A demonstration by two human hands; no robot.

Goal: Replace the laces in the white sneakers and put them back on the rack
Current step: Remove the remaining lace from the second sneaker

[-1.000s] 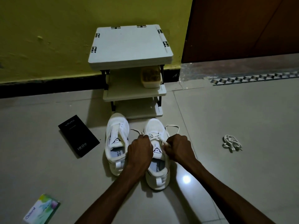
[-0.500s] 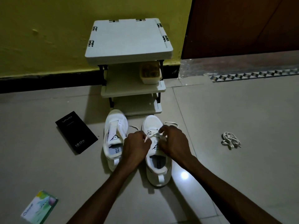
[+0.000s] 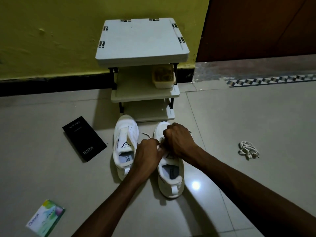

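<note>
Left hand (image 3: 147, 154) pinches lace (image 3: 162, 139); right hand (image 3: 179, 141) curls round it over right sneaker (image 3: 171, 177).

Floor (image 3: 256, 117): smooth glazed tile, glossy, showing a bright light reflection.
Wall (image 3: 51, 40): yellow paint, matt, uneven and dented.
Door (image 3: 265, 28): brown wood-look panel, matt.
Rack (image 3: 142, 40): off-white plastic shelves, matt, on dark posts.
Left sneaker (image 3: 125, 134) and right sneaker (image 3: 171, 182): white cloth uppers, matt.
Threaded lace (image 3: 162, 139) and loose lace bundle (image 3: 248, 149): white woven cloth.
Black box (image 3: 84, 138): smooth card, slight sheen.
Green carton (image 3: 45, 218): glossy printed card.
Tub (image 3: 164, 78): translucent plastic.
</note>
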